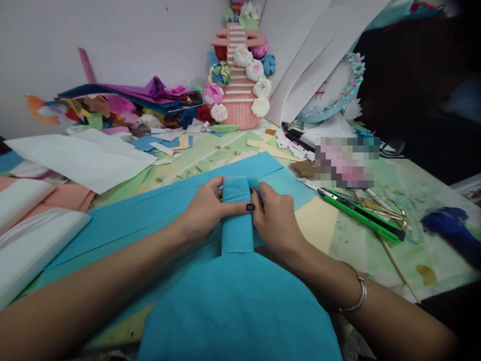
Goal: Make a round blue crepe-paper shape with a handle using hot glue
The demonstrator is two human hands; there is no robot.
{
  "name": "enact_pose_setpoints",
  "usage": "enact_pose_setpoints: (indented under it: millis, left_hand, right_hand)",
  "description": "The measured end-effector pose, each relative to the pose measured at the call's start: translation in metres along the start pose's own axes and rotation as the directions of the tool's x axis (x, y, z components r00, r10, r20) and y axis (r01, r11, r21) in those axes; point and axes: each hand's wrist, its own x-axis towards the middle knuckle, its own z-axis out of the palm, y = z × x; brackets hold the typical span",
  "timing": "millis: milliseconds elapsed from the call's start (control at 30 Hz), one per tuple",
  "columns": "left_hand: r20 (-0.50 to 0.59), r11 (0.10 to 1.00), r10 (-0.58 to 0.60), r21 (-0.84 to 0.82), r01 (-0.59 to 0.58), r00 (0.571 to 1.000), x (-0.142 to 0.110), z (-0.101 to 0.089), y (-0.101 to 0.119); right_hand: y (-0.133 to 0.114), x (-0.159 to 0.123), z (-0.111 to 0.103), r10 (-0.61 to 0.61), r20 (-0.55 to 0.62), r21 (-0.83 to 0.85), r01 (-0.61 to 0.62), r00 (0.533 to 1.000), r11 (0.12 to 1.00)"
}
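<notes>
A blue paper-covered shape (240,306) with a wide rounded body and a narrow neck lies toward me, its neck pointing away. My left hand (205,208) grips the neck from the left, thumb laid across its front and fingers behind. On the right side, my right hand (276,213) pinches the paper at the neck's upper right edge between thumb and bent fingers. A small flap of blue paper shows at the top, between the two hands. Beneath and behind them, long blue paper sheets (150,213) stretch across the table.
A green utility knife (363,215), gold-handled scissors (387,210) and a thin wooden stick (398,268) lie at right. A pink guitar-shaped piece with paper flowers (240,108) stands at the back. White paper (84,155) and rolled white material (41,250) lie at left.
</notes>
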Motion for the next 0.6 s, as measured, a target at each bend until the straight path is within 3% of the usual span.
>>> enact_pose_setpoints:
  millis: [233, 367, 600]
  left_hand:
    - [0.029, 0.998, -0.028, -0.059, 0.03, 0.999, 0.002, -0.001, -0.003]
    - [0.043, 0.998, -0.012, -0.057, 0.015, 0.999, 0.002, 0.001, -0.006]
    - [0.231, 0.983, -0.164, -0.04, 0.177, 0.959, -0.005, -0.001, -0.014]
  right_hand:
    - [0.002, 0.0, -0.005, -0.005, -0.048, 0.107, 0.01, 0.999, 0.994]
    - [0.003, 0.0, -0.007, -0.021, -0.072, 0.085, 0.028, 0.997, 0.996]
    - [0.003, 0.002, -0.011, -0.011, -0.043, -0.048, 0.009, 0.999, 0.999]
